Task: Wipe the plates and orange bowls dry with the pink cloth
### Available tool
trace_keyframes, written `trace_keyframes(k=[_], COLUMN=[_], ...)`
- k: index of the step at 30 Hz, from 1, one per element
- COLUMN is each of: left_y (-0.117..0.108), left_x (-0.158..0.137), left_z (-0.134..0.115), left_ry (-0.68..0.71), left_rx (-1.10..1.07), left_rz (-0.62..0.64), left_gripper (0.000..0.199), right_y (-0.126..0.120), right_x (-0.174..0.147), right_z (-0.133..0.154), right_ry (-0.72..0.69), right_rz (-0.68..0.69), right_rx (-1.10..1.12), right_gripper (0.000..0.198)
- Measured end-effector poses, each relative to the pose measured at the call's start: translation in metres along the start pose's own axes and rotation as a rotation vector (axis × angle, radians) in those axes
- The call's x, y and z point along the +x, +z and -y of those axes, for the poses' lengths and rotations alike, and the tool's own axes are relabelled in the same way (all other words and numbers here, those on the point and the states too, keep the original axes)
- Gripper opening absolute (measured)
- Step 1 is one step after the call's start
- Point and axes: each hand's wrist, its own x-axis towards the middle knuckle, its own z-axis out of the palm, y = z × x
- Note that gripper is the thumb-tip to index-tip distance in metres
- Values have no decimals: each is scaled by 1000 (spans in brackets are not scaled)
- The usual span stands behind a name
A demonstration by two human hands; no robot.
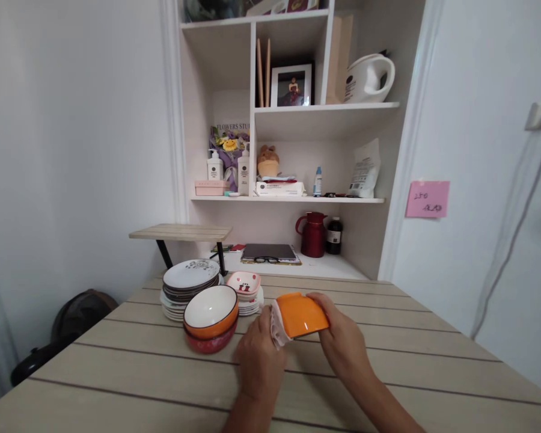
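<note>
An orange bowl is held above the table, tipped on its side so its glossy outer wall shows. My right hand is closed on its right edge, fingers partly hidden behind it. At the left edge, my left hand grips a pale pinkish cloth that is folded over the rim. Left of my hands, an orange bowl with a white inside sits in a red bowl. Behind them stand a stack of plates and small square pink dishes on white plates.
The slatted wooden table spans the foreground. A small raised stand with black legs is at the back left. Behind are a closed laptop, a red thermos jug and a dark bottle under white shelves.
</note>
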Motion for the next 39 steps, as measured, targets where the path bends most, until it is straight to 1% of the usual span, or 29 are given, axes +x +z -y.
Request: trace_keyframes(k=[4, 7, 10, 14, 17, 20, 23, 26, 28, 30, 34, 36, 39], left_y=[-3, -4, -3, 2, 2, -2, -5, -2, 3, 7, 7, 5, 1], left_x=[1, 2, 4, 6, 7, 9, 10, 7, 5, 4, 7, 9, 12], left_z=[-4, -5, -4, -6, -11, -17, -19, -16, -10, -3, 8, 10, 8], left_ry=[-122, -207, -281, -366, -405, -431, -438, -489, -557, -608, -608, -611, -596], left_rx=[-133, -251, -419, -691, -851, -923, -927, -888, -821, -722, -444, -334, -225], left_rz=[-13, -32, -50, -63, -63, -59, -70, -90, -94, -83, -40, -26, -45], left_gripper=[49, 47, 44, 41, 41, 40, 39, 35, 31, 33, 39, 38, 37], right_y=[-1, 2, 6, 10, 14, 18, 21, 21, 20, 19, 12, 7, 1], right_x=[1, 1, 0, -2, -5, -8, -8, -5, -3, -2, -2, -3, -3], right_z=[0, 2, 3, 5, 11, 17, 19, 18, 15, 12, 13, 16, 20], right_ry=[34, 47, 73, 206, 277, 368, 436, 467, 443, 362, 134, 60, -20], right_rz=[3, -14, -18, 27, 75, 97, 135, 164, 166, 157, 84, 32, -2], right_rx=[130, 330, 544, 793, 982, 1111, 1153, 1128, 1022, 844, 432, 316, 240], right_gripper=[49, 44, 40, 43, 46, 47, 41, 40, 43, 48, 52, 52, 50])
